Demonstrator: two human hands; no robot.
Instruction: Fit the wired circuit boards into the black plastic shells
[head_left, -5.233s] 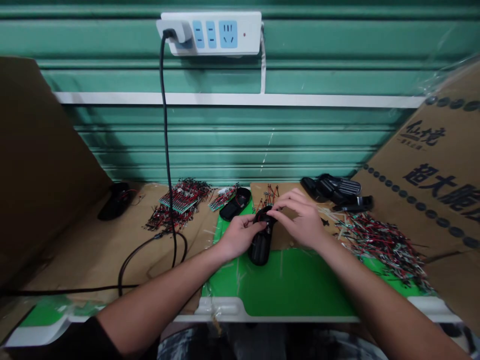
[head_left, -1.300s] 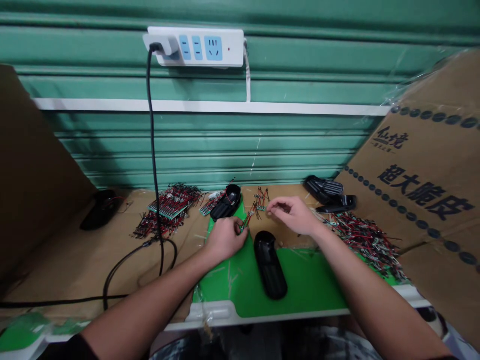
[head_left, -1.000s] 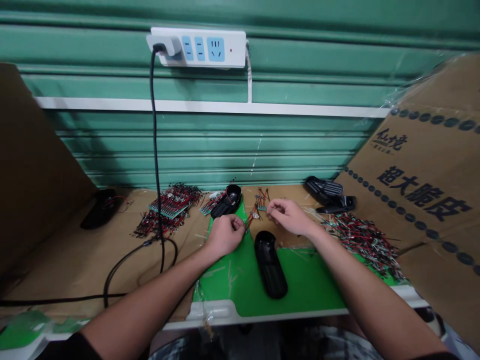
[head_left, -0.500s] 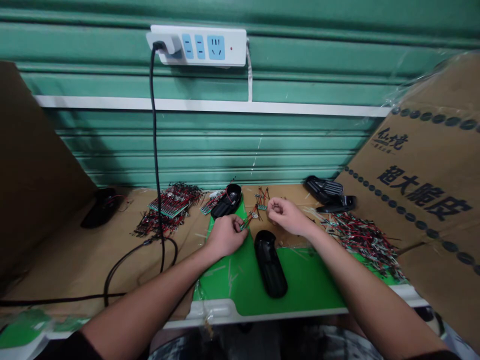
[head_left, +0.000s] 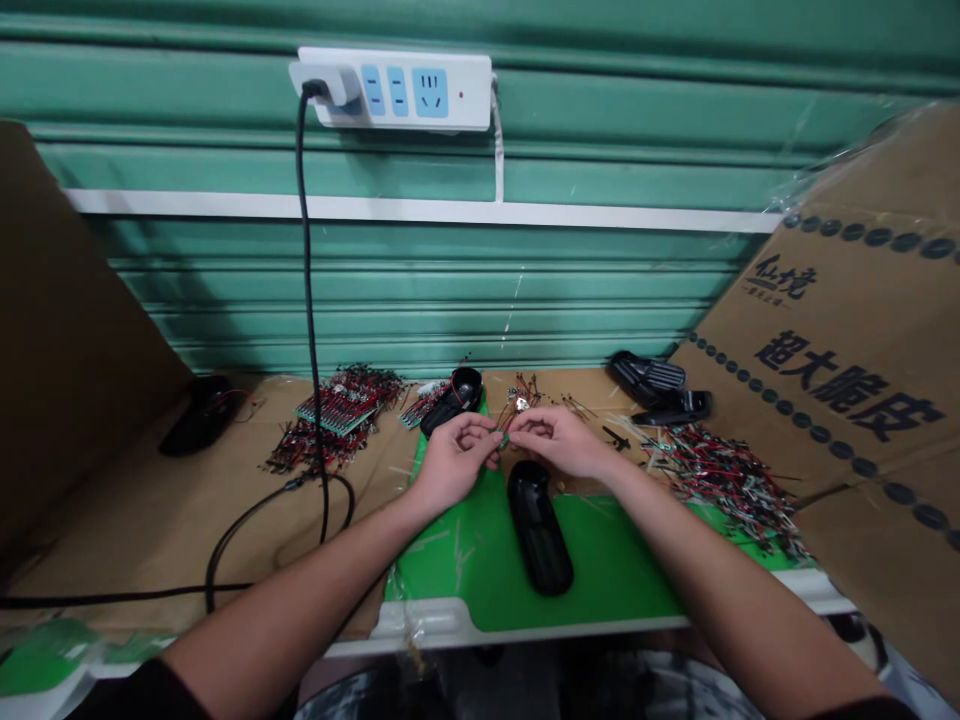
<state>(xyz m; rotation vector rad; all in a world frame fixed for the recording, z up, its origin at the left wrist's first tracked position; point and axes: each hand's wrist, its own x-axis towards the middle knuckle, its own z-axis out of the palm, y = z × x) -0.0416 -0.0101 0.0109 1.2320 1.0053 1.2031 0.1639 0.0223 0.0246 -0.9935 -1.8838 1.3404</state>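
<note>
My left hand (head_left: pixel 450 462) and my right hand (head_left: pixel 564 440) meet above the far edge of the green mat (head_left: pixel 615 570), fingertips pinched together on one small wired circuit board (head_left: pixel 502 437). Just below the hands a long black plastic shell (head_left: pixel 538 525) lies lengthwise on the mat, untouched. A few more small wired boards (head_left: pixel 519 396) sit on the cardboard just beyond my fingers.
Piles of red-and-black wired boards lie at the left (head_left: pixel 341 410) and right (head_left: pixel 724 475). Black shells rest at the back middle (head_left: pixel 452 398), back right (head_left: pixel 660 388) and far left (head_left: pixel 201 425). A black cable (head_left: pixel 307 330) hangs from a white power strip (head_left: pixel 397 88). Cardboard boxes (head_left: pixel 847 350) flank both sides.
The black shell was in both hands 5 s ago and now lies on the mat. Within the last second my hands came together and both pinch the small wired board.
</note>
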